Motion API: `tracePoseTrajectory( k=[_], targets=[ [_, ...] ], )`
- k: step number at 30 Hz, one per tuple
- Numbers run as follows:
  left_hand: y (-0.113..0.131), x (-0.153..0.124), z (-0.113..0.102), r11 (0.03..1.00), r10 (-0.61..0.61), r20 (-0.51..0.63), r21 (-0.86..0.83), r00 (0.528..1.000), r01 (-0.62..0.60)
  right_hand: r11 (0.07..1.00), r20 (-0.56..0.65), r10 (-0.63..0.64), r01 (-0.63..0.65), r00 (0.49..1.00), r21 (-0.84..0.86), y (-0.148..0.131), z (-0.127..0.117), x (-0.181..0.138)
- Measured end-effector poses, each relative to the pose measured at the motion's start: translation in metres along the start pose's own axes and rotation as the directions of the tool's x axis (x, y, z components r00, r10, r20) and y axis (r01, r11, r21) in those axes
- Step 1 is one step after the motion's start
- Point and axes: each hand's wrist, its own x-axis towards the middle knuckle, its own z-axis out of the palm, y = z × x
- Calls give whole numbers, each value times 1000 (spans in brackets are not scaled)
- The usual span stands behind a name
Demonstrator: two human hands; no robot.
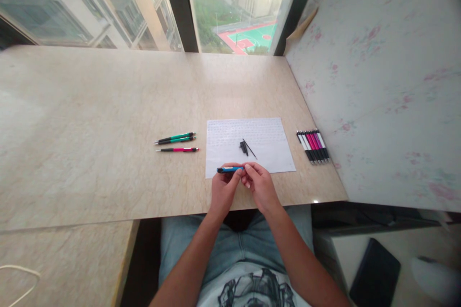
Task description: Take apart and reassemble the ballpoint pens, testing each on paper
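A blue pen barrel with a black left end lies crosswise in my hands, above the near edge of a sheet of paper. My left hand is closed around it from below, the thumb on top. At its right end the fingers of my right hand are pinched together, covering that tip. Just beyond my hands, on the paper, lie a thin dark pen refill and small black pen parts, too small to tell apart.
Left of the paper lie two green pens and a pink pen. A row of several white, pink and purple pens sits at the right, beside the floral wall. Windows border the table's far edge.
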Motion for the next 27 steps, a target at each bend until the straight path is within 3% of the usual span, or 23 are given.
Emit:
tracePoseTrajectory(
  k=[12,19,22,25,27],
  targets=[
    [-1,0,-2,999,-19,4,-43,1000,19,1000,31,-1,2,1000,-18,-4,-5,0],
    [-5,2,-6,998,-44,-39,-57,998,42,975,23,-77,80,997,-206,-6,-14,4],
    [-8,3,-8,996,-51,-55,-69,997,47,862,-33,-258,215,965,-458,-10,-25,16],
    [-10,3,-8,995,-65,-55,-77,996,60,606,2,-482,335,876,-722,-19,-35,33],
    [-10,2,-8,994,-70,-57,-82,996,65,476,47,-551,360,833,-802,-25,-37,45]
  ],
)
